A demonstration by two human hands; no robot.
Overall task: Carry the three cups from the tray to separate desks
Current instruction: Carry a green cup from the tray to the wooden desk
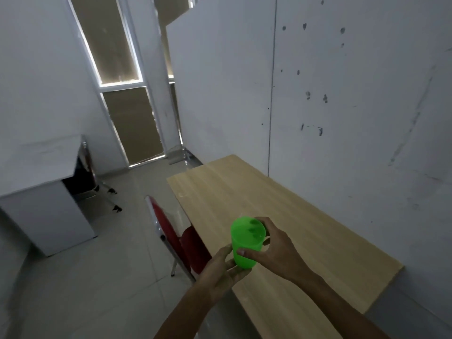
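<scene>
A translucent green cup is held upright in front of me, over the near left edge of a light wooden desk. My left hand cradles the cup from below and behind, fingers under its base. My right hand wraps its side, thumb on the front and fingers showing through the far wall. Neither the tray nor any other cup is in view.
A red chair is tucked against the desk's left side. A white desk with a dark chair beneath stands at the left. White partition walls bound the desk on the right; a papered glass door is ahead.
</scene>
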